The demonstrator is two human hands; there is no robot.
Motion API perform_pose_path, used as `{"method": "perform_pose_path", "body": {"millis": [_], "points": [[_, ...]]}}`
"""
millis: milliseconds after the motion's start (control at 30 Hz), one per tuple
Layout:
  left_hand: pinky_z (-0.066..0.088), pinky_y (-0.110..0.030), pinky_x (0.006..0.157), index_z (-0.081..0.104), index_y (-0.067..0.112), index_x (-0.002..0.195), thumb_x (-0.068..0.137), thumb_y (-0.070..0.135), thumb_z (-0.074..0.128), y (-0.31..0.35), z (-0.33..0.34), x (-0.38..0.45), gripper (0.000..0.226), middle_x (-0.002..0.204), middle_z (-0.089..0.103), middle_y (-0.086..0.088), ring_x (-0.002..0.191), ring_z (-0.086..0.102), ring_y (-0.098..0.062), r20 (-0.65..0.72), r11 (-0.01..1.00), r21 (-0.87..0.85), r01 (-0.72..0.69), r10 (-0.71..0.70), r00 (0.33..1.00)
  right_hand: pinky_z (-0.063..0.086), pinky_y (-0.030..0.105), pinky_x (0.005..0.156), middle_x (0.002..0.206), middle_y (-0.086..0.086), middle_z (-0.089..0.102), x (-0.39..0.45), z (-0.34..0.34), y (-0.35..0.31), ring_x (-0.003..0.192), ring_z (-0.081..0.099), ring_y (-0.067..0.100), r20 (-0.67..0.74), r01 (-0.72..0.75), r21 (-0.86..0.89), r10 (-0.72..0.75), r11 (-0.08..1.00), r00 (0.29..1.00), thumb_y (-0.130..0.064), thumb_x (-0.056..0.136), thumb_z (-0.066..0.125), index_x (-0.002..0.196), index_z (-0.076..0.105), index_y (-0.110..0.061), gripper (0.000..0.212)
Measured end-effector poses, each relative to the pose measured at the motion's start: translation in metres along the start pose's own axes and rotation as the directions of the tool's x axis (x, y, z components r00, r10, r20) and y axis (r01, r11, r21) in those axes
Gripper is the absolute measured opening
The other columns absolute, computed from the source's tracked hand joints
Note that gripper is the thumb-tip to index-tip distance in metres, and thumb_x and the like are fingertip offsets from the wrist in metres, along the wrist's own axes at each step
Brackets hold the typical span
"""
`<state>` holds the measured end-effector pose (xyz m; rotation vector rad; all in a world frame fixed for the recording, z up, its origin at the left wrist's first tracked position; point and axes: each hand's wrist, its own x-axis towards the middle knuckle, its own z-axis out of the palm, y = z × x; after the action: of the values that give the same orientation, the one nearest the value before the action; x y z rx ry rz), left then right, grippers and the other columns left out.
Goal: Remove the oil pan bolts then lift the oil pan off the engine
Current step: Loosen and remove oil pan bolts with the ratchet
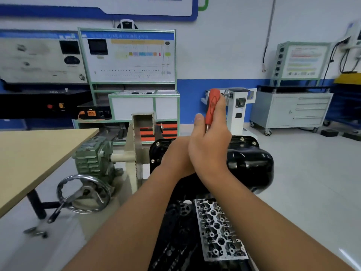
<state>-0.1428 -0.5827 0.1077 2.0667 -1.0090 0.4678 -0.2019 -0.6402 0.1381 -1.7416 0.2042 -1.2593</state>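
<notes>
From the head camera, the pan (248, 165) sits on top of the upturned engine (218, 231) straight ahead of you, black and glossy, bolts (242, 139) showing along its far flange. Your right hand (211, 145) is curled round the red handle of a driver (212, 106), shaft pointing down toward the pan. Your left hand (175, 157) lies behind the right one; I cannot tell whether it grips anything.

The pan looks like stamped steel: stiff, moderately heavy, likely oily and slick on its rounded sump. I'd take it by the flange edges on two opposite sides, not the bulge. A sealed joint may resist at first, so expect it to let go suddenly.
</notes>
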Motion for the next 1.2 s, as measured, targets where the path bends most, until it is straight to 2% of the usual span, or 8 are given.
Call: {"method": "perform_pose_path", "body": {"millis": [133, 267, 533, 733, 867, 1033, 1100, 1200], "points": [[0.055, -0.05, 0.081, 0.066, 0.005, 0.111, 0.094, 0.015, 0.057, 0.001, -0.004, 0.001, 0.021, 0.104, 0.073, -0.019, 0.095, 0.064, -0.043, 0.061, 0.985, 0.173, 0.006, -0.017, 0.998, 0.034, -0.007, 0.071, 0.089, -0.039, 0.037, 0.001, 0.002, 0.005, 0.086, 0.05, -0.03, 0.0, 0.023, 0.039, -0.023, 0.999, 1.0, -0.013, 0.104, 0.05, 0.164, 0.023, -0.022, 0.067], [0.056, -0.048, 0.081, 0.067, 0.004, 0.109, 0.094, 0.013, 0.057, 0.001, -0.002, -0.001, 0.02, 0.101, 0.073, -0.018, 0.093, 0.065, -0.041, 0.074, 0.979, 0.204, -0.015, 0.0, 0.997, 0.051, 0.017, 0.084, 0.1, -0.024, 0.057, 0.002, 0.001, 0.005, 0.083, 0.059, 0.003, 0.005, 0.042, 0.045, -0.042, 0.998, 0.999, -0.012, 0.103, 0.049, 0.165, 0.021, -0.026, 0.07], [0.036, -0.032, 0.067, 0.068, 0.016, 0.09, 0.088, 0.02, 0.055, -0.006, 0.001, 0.0, 0.013, 0.091, 0.073, -0.008, 0.087, 0.065, -0.036, 0.071, 0.977, 0.193, -0.089, 0.076, 0.995, 0.04, 0.007, 0.1, 0.155, -0.008, 0.047, 0.004, -0.003, 0.004, 0.117, 0.052, -0.015, -0.005, 0.067, 0.035, -0.067, 0.997, 0.998, -0.006, 0.099, 0.051, 0.164, 0.024, -0.019, 0.071], [0.038, -0.031, 0.063, 0.065, 0.024, 0.084, 0.084, 0.03, 0.056, -0.009, 0.0, -0.001, 0.012, 0.085, 0.072, 0.0, 0.083, 0.066, -0.031, 0.065, 0.996, 0.079, -0.037, 0.032, 0.997, 0.046, 0.025, 0.065, 0.087, -0.02, 0.058, 0.005, -0.003, 0.011, 0.057, 0.049, 0.004, 0.001, 0.043, 0.085, -0.043, 0.995, 0.999, -0.01, 0.099, 0.053, 0.163, 0.028, -0.03, 0.072], [0.04, -0.033, 0.063, 0.067, 0.022, 0.085, 0.086, 0.028, 0.056, -0.008, -0.003, 0.003, 0.013, 0.085, 0.072, -0.001, 0.083, 0.065, -0.032, 0.083, 0.994, 0.091, -0.056, 0.048, 0.995, 0.045, 0.025, 0.061, 0.073, -0.029, 0.054, 0.009, -0.004, 0.015, 0.053, 0.047, 0.004, 0.023, 0.048, 0.071, -0.05, 0.996, 0.999, -0.008, 0.099, 0.053, 0.162, 0.028, -0.032, 0.072], [0.055, -0.031, 0.078, 0.069, 0.003, 0.116, 0.09, 0.003, 0.066, -0.001, -0.006, -0.005, 0.026, 0.109, 0.073, -0.015, 0.096, 0.06, -0.035, -0.071, 0.991, -0.135, -0.023, 0.013, 0.997, 0.053, 0.03, 0.1, 0.134, 0.001, 0.069, 0.003, -0.009, -0.005, 0.114, 0.068, 0.015, 0.477, 0.369, -0.139, -0.265, 0.919, 0.838, -0.004, 0.1, 0.055, 0.16, 0.035, -0.025, 0.066], [0.045, -0.03, 0.065, 0.067, 0.011, 0.089, 0.09, 0.008, 0.061, -0.004, -0.004, -0.002, 0.007, 0.089, 0.072, -0.009, 0.085, 0.061, -0.038, -0.009, 0.997, -0.07, 0.018, -0.018, 1.0, 0.043, 0.011, 0.104, 0.145, 0.003, 0.062, 0.012, -0.007, -0.016, 0.124, 0.06, 0.014, 0.419, 0.337, -0.149, -0.249, 0.93, 0.873, -0.007, 0.101, 0.056, 0.161, 0.035, -0.022, 0.065], [0.032, -0.033, 0.062, 0.041, 0.026, 0.064, 0.087, 0.019, 0.053, -0.009, -0.003, 0.004, 0.027, 0.07, 0.06, 0.006, 0.074, 0.061, -0.036, 0.053, 0.987, 0.16, -0.011, 0.003, 0.999, 0.037, -0.001, 0.093, 0.137, -0.01, 0.064, 0.014, -0.007, -0.019, 0.113, 0.057, -0.004, 0.224, 0.227, -0.104, -0.199, 0.968, 0.954, -0.009, 0.101, 0.057, 0.159, 0.038, -0.02, 0.062]]}}
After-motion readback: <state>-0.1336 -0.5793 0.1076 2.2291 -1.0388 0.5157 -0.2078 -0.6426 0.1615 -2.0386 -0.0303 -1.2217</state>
